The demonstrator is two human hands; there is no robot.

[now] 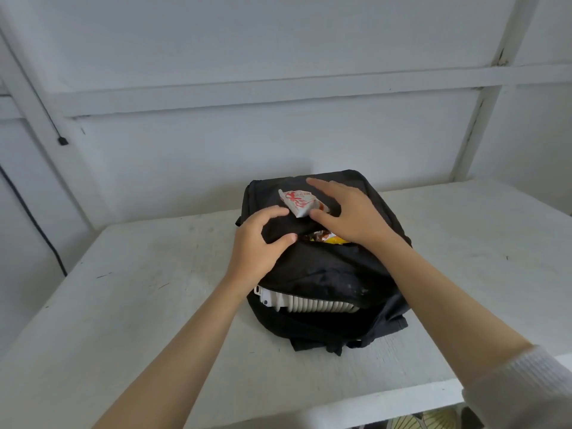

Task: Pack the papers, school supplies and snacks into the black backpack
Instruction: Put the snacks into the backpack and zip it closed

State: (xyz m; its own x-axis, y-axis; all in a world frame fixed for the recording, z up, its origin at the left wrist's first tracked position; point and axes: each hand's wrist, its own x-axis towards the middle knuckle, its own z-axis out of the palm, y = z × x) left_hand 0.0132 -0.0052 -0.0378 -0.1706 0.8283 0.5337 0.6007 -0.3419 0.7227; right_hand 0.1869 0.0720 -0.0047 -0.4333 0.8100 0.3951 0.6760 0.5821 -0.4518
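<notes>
"How many bags are on the counter?"

"One bag point(325, 274), on the one counter point(139, 305)."

"And snacks?"

"I count two packets: one white-and-red packet point(298, 201) and one yellow packet point(328, 237)."

"Anything else in there?"

"One white ribbed thing point(309, 303). I can't tell what it is, or whether more lies under it."

"And your hands?"

"Two hands, my left hand point(257, 243) and my right hand point(349, 212). One sleeve point(526, 391), on the right arm."

"On the wall?"

"Two black cables, an upper cable point(62, 140) and a lower cable point(37, 224)."
</notes>
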